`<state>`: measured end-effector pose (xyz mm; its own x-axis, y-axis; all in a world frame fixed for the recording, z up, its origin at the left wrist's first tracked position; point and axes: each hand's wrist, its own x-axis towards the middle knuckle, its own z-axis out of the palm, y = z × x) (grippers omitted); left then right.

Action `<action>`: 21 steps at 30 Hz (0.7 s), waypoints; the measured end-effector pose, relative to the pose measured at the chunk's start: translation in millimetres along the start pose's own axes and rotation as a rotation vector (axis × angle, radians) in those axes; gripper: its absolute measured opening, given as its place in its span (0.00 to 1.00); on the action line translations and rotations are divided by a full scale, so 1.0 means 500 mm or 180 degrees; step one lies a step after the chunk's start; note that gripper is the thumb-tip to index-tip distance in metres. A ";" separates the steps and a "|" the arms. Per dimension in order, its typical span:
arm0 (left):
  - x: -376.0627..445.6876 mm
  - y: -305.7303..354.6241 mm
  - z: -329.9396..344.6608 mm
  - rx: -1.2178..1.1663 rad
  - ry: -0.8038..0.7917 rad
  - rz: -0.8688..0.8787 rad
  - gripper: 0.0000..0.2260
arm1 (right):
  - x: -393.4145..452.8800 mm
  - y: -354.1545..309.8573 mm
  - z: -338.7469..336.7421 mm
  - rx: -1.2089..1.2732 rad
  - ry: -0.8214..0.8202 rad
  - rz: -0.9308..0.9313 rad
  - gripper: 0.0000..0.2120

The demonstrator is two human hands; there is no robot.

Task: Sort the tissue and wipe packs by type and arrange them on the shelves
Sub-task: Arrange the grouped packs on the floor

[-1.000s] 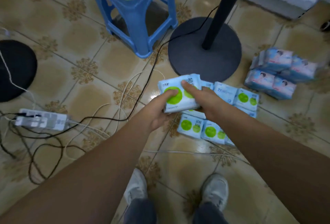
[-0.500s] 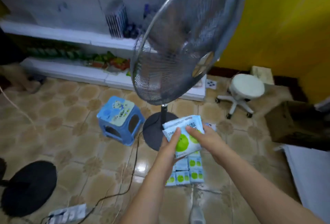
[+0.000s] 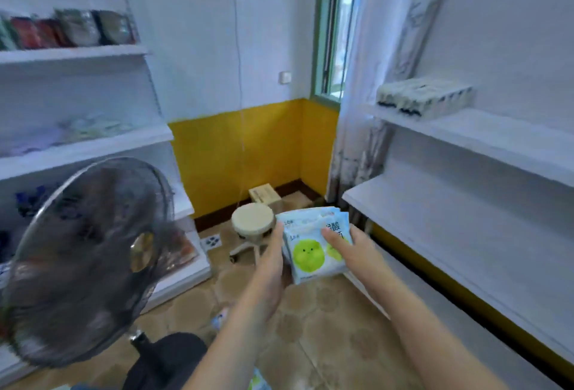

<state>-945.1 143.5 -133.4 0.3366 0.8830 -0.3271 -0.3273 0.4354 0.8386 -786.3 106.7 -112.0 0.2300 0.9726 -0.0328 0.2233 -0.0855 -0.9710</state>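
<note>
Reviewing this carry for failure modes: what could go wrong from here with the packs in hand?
1. The green-dot wipe packs are a loose fanned stack held only between the left hand and right hand; one could slide out.
2. The standing fan is close by the left arm; a swing might hit it.
3. The round stool stands on the floor ahead, a possible trip hazard.

Wipe packs: white-blue stack with green circles, standing upright, hanging just beside the right shelves.
</note>
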 end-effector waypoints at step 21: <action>0.169 -0.237 1.137 0.1233 -0.2349 0.0396 0.18 | -0.173 0.054 -1.050 -0.0762 0.3090 -0.0258 0.14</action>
<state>-375.9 67.1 -12.7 0.8530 0.5209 0.0333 -0.1194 0.1325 0.9840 -302.8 -92.9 -11.0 0.8551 0.3891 0.3426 0.4327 -0.1719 -0.8850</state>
